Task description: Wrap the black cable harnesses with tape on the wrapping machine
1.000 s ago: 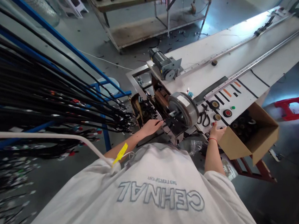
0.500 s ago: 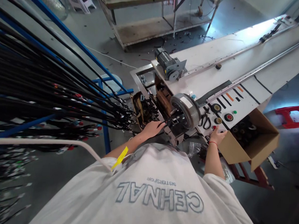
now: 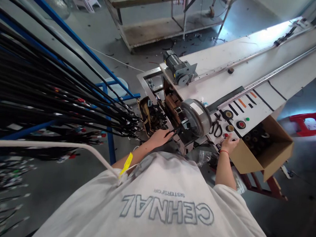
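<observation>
My left hand [image 3: 160, 138] is closed at the near end of the taping machine, thumb and fingers pinched on a thin black cable [image 3: 170, 133]. Just beyond it is the machine's head, with a large grey ring-shaped wheel [image 3: 196, 117]. My right hand [image 3: 228, 144] rests on the bench's front edge with its fingers apart, the fingertips at a red button [image 3: 226, 135]. Black-handled scissors [image 3: 217, 128] and tape rolls [image 3: 230, 128] lie close to that hand. A green button [image 3: 247, 119] is farther right.
A cardboard box [image 3: 274, 153] holding dark rolls stands right of my right hand. On the left, a blue rack [image 3: 111, 141] carries many black cables [image 3: 69, 99]. An electric motor [image 3: 175, 64] sits on the long white bench [image 3: 216, 61]. A red stool [image 3: 308, 123] stands at the far right.
Both hands stay nearly in place. At the machine head beside the wheel, parts have shifted, and a dark roll shows there now. The black cable beyond my left hand shows less clearly.
</observation>
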Available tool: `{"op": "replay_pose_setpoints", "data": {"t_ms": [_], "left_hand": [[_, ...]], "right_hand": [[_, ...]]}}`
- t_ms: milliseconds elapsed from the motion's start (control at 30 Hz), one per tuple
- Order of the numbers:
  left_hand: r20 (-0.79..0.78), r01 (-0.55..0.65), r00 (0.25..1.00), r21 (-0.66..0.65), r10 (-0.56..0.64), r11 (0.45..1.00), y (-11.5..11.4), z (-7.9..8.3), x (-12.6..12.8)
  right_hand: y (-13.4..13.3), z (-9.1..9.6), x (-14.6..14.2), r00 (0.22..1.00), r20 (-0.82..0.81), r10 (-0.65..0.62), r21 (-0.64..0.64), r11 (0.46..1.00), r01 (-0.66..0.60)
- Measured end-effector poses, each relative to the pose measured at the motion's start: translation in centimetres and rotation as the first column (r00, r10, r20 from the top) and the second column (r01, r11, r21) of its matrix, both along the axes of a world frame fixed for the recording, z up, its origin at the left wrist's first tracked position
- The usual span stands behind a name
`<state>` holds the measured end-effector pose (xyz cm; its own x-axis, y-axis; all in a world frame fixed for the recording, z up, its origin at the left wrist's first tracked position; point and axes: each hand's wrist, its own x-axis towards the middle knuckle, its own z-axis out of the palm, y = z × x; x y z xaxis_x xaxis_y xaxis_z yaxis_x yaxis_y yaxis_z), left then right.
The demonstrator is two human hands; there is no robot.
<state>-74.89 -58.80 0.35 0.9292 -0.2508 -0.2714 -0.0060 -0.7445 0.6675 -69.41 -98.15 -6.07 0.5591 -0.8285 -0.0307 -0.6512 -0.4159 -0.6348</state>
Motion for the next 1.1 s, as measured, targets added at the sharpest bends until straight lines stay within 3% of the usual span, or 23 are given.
{"op": "replay_pose_setpoints", "data": {"t_ms": [133, 233, 433, 600, 833, 967, 1100], "left_hand": [[-0.034, 0.115, 0.992, -0.194, -0.124, 0.974, 2.4, -1.8, -1.5], [-0.061, 0.073, 0.994, -0.263, -0.092, 0.962, 3.3, -2.8, -2.5], [-0.022, -0.051, 0.999, -0.251, 0.047, 0.967, 1.9, -2.9, -2.6], [-0.072, -0.094, 0.994, -0.221, 0.08, 0.971, 0.5, -3.0, -1.7], [-0.013, -0.112, 0.994, -0.239, 0.112, 0.965, -1.3, -2.2, 0.3], [-0.041, -0.092, 0.996, -0.263, 0.084, 0.96, -1.4, -2.1, 0.7], [-0.179, 0.016, 0.982, -0.267, -0.066, 0.964, 0.7, -3.9, -0.3]], "right_hand": [[0.0, 0.2, -0.1, 1.0, -0.001, 0.009, -0.004, 1.0, -0.009], [-0.1, 0.2, -0.1, 1.0, 0.012, 0.008, -0.01, 1.0, -0.008], [-0.3, -0.1, 0.0, 1.0, 0.024, 0.019, -0.019, 1.0, -0.019], [-0.5, -0.3, 0.1, 0.999, 0.034, 0.028, -0.011, 1.0, -0.028], [-0.3, -0.3, 0.0, 0.999, 0.037, 0.022, -0.03, 0.999, -0.021], [0.1, 0.2, -0.1, 1.0, 0.027, 0.012, -0.012, 1.0, -0.012], [0.2, 0.4, -0.1, 0.999, 0.036, 0.006, -0.012, 1.0, -0.006]]}}
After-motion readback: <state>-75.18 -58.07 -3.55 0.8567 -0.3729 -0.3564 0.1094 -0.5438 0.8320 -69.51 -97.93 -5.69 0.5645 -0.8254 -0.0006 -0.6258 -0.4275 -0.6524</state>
